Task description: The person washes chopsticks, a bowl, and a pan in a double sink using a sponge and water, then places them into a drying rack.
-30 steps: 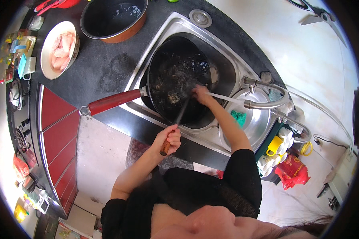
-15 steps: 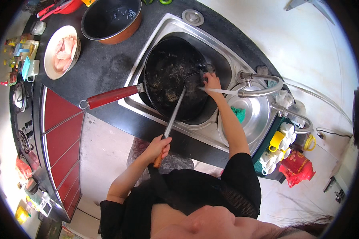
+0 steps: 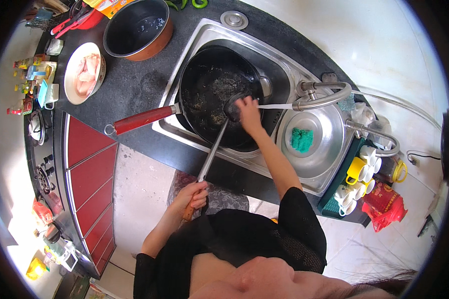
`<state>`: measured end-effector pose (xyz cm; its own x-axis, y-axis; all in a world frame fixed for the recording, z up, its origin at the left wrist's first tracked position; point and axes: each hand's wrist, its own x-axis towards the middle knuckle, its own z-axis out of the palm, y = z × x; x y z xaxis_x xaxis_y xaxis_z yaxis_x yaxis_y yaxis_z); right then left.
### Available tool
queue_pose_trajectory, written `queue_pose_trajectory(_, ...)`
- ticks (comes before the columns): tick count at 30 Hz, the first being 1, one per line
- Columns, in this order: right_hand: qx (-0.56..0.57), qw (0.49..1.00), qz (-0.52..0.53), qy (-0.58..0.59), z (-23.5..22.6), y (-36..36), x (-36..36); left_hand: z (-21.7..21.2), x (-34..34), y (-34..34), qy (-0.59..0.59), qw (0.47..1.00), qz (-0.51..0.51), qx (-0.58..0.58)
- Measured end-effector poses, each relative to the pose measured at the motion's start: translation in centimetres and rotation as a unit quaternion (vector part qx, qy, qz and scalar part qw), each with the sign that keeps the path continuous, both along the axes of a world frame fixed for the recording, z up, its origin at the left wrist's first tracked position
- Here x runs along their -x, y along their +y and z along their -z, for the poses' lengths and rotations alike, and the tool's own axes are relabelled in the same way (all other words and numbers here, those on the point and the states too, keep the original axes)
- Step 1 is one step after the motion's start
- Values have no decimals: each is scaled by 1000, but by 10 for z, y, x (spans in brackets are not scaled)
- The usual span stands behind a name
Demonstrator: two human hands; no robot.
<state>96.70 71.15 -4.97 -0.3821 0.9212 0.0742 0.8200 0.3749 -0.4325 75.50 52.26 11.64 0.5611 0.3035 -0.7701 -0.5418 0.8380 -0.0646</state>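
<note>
A large black wok (image 3: 199, 74) with a red handle (image 3: 142, 119) sits in the sink basin, wet inside with pale flecks. Low at the front, my left hand (image 3: 190, 195) is closed around the wooden-ended handle of a long metal cooking utensil (image 3: 215, 149). The utensil reaches up over the wok and ends in a dark, broad head (image 3: 231, 106); whether spatula or ladle I cannot tell. My right hand (image 3: 249, 117) is at that head, its fingers blurred against it. Beside those fingers, water (image 3: 274, 106) streams from the curved faucet (image 3: 324, 102).
The second basin (image 3: 329, 144) holds a green scouring pad (image 3: 302, 140). Cups (image 3: 356, 169) stand in a green rack right of it. On the left counter are a bowl (image 3: 70, 74) of pale raw meat and a dark pot (image 3: 157, 47). A drain strainer (image 3: 234, 20) lies behind the sink.
My right hand has moved left and nearer to me, together with the utensil's head. My left hand has shifted slightly lower, still holding the handle. The wok's far small handle now shows.
</note>
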Motion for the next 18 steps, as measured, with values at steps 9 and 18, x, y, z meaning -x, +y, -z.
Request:
queue_pose_trajectory(9, 83, 987, 23, 135, -28, -25, -1, 14, -4, 10, -26, 999, 29, -12)
queue_pose_trajectory(18, 36, 997, 73, 0, -58, -12, -29, 31, -6, 4, 28, 993, 90, -75)
